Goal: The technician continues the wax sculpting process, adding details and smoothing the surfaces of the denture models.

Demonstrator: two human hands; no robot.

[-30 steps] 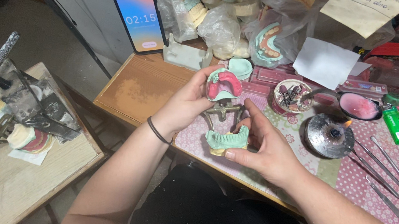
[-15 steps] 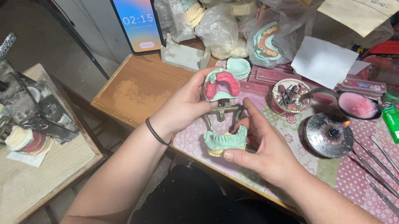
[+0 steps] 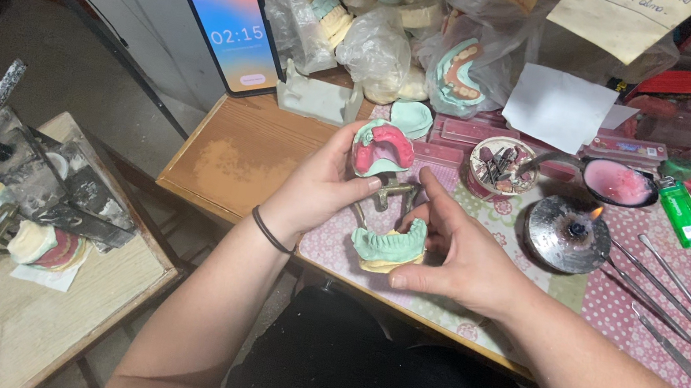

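Note:
Both my hands hold a metal dental articulator (image 3: 391, 196) over the front of the workbench. My left hand (image 3: 320, 184) grips its raised upper part, a green plaster cast with a pink wax denture base (image 3: 382, 147). My right hand (image 3: 457, 258) cups the lower green plaster jaw cast (image 3: 390, 246), thumb under it and index finger stretched toward the hinge. The two casts are swung apart. A black band circles my left wrist.
A lit alcohol burner (image 3: 570, 231) stands right of my hands, beside a bowl of pink wax (image 3: 619, 182), a green lighter (image 3: 684, 215) and several metal instruments (image 3: 671, 290). A phone (image 3: 231, 21) leans at the back left among bagged casts (image 3: 375, 47). A low side table (image 3: 37, 305) holds another articulator.
My hands and the articulator have stayed in nearly the same place. My right index finger has shifted slightly toward the hinge.

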